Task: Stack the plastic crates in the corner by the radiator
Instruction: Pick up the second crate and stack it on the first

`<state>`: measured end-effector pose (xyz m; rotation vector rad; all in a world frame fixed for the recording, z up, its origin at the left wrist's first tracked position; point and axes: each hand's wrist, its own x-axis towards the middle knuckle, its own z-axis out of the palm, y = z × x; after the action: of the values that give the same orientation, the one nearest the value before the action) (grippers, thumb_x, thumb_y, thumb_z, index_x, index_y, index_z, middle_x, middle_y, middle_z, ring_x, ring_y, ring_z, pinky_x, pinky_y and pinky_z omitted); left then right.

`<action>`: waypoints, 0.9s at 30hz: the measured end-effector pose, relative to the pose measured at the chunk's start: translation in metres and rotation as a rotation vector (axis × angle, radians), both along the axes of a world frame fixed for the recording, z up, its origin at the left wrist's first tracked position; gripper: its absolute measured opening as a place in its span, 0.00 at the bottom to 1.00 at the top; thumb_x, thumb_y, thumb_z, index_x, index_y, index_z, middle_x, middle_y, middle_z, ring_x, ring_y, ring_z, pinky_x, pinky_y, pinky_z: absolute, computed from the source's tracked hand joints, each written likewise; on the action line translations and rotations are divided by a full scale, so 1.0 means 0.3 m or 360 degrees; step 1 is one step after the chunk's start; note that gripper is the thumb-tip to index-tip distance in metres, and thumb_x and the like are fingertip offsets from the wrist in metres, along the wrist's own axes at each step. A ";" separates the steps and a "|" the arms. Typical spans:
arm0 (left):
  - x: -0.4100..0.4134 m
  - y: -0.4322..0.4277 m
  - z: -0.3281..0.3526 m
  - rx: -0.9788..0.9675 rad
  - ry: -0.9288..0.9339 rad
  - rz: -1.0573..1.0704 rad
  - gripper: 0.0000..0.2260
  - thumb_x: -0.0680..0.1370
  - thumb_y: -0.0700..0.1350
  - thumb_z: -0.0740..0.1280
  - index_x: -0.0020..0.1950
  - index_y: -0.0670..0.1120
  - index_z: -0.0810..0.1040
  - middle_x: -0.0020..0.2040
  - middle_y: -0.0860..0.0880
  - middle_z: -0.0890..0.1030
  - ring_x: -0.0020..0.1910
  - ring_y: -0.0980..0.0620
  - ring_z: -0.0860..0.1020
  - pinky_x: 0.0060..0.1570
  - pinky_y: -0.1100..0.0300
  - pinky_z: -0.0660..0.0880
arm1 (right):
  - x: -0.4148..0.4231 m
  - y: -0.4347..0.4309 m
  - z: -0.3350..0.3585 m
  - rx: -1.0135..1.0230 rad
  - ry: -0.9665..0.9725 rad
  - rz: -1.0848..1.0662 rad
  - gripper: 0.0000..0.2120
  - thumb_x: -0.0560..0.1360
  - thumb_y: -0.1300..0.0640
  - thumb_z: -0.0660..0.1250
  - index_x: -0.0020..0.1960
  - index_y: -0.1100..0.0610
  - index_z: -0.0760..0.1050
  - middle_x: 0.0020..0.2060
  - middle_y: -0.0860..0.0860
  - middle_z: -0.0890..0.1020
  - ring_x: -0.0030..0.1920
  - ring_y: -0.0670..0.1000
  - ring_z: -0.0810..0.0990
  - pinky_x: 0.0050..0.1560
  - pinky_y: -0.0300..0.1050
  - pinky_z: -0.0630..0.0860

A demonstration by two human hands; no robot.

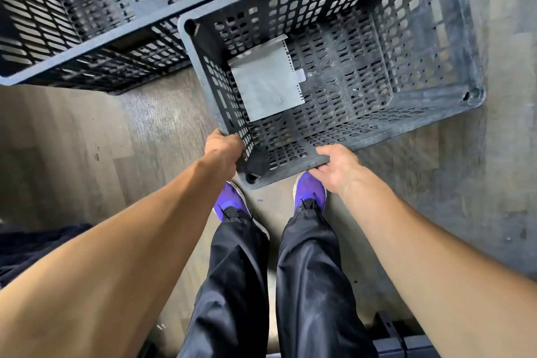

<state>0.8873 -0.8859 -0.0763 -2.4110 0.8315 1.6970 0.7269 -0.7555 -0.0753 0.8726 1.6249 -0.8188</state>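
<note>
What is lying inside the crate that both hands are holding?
One grey perforated-edge paper sheet lies inside the crate, against its left wall. What the sheet covers cannot be seen.

I am reaching both bare arms forward and down, elbows nearly straight. My left hand (223, 148) is curling around a rim corner, fingers wrapped over and out of sight, knuckles turned up. My right hand (337, 166) is lying flatter, palm down, thumb on top of the edge and fingers tucked beneath it. I am standing with my feet slightly apart below my hands, in dark trousers and purple shoes.
</note>
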 end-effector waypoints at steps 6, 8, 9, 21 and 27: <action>-0.054 0.019 0.151 -0.0072 0.0253 0.0178 0.16 0.76 0.28 0.58 0.43 0.49 0.74 0.37 0.48 0.78 0.31 0.50 0.74 0.32 0.56 0.74 | -0.042 -0.018 0.081 -0.0042 0.0084 -0.0007 0.18 0.76 0.71 0.62 0.65 0.67 0.72 0.53 0.65 0.84 0.45 0.61 0.86 0.45 0.57 0.82; -0.060 0.025 0.221 -0.0104 0.0310 0.0187 0.17 0.76 0.26 0.56 0.45 0.47 0.74 0.34 0.47 0.77 0.22 0.54 0.74 0.22 0.63 0.72 | -0.054 -0.022 0.130 -0.0059 0.0113 0.0008 0.17 0.76 0.71 0.61 0.65 0.68 0.72 0.52 0.67 0.83 0.44 0.62 0.85 0.50 0.59 0.81; -0.057 0.031 0.248 -0.0127 0.0311 0.0169 0.17 0.75 0.25 0.55 0.47 0.46 0.74 0.33 0.47 0.76 0.18 0.57 0.72 0.19 0.66 0.70 | -0.054 -0.022 0.155 -0.0055 0.0125 0.0023 0.17 0.76 0.71 0.61 0.64 0.69 0.71 0.51 0.67 0.83 0.43 0.62 0.85 0.49 0.58 0.81; 0.208 0.161 0.635 -0.0153 0.0297 0.0170 0.19 0.71 0.25 0.58 0.52 0.44 0.79 0.36 0.46 0.80 0.23 0.55 0.75 0.26 0.60 0.74 | 0.141 0.085 0.605 -0.0149 0.0079 0.0059 0.22 0.73 0.70 0.60 0.67 0.66 0.68 0.53 0.68 0.81 0.42 0.63 0.86 0.37 0.53 0.82; 0.321 0.156 0.867 -0.0209 0.0397 0.0217 0.18 0.69 0.24 0.60 0.47 0.44 0.79 0.40 0.43 0.80 0.33 0.47 0.76 0.31 0.58 0.79 | 0.175 0.050 0.838 -0.0226 -0.0010 0.0238 0.16 0.79 0.67 0.59 0.67 0.67 0.67 0.45 0.65 0.79 0.38 0.62 0.84 0.42 0.56 0.80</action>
<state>0.9837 -0.8392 0.1837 -2.4218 0.8493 2.0902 0.7795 -0.7407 0.1759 0.6451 1.5854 -0.8145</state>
